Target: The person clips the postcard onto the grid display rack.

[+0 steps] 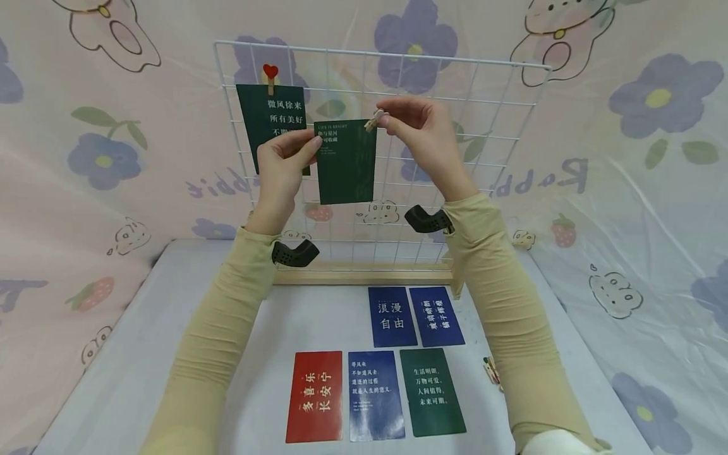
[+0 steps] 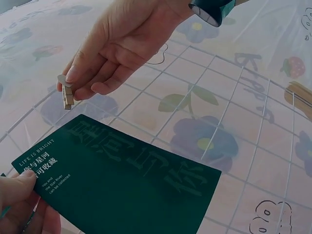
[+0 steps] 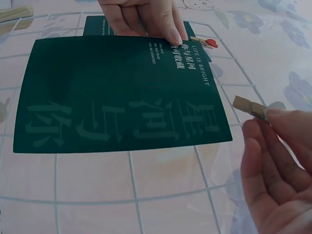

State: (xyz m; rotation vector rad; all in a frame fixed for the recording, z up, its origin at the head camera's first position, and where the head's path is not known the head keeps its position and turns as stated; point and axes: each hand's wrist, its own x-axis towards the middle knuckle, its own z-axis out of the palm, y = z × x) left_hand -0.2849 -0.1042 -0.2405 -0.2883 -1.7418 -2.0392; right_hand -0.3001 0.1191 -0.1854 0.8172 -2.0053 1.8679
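Head view has my left hand [image 1: 284, 161] pinching the top left corner of a dark green card [image 1: 345, 162], holding it flat against the white wire grid [image 1: 489, 114]. At the card's one o'clock corner, my right hand [image 1: 418, 129] pinches a small wooden clothespin [image 1: 373, 120] between thumb and fingertips, its tip just at the card's top edge; whether it touches I cannot tell. Small print on the card reads "LIFE IS BRIGHT" above Chinese lines. At its ten o'clock, a second green card [image 1: 267, 120] hangs from a red-heart clip [image 1: 270, 72], partly behind my left hand. Both forearms are raised in beige sleeves, each wrist carrying a black camera mount.

Below, the grid stands in a wooden base [image 1: 364, 276] on a pale table [image 1: 136, 373]. Two blue cards lie near the base; closer to me lie a red card [image 1: 315, 397], a blue card [image 1: 375, 395] and a green card [image 1: 432, 392]. Spare clothespins [image 1: 491, 371] rest at their three o'clock. Pink cloth with purple flowers and bunnies surrounds everything.
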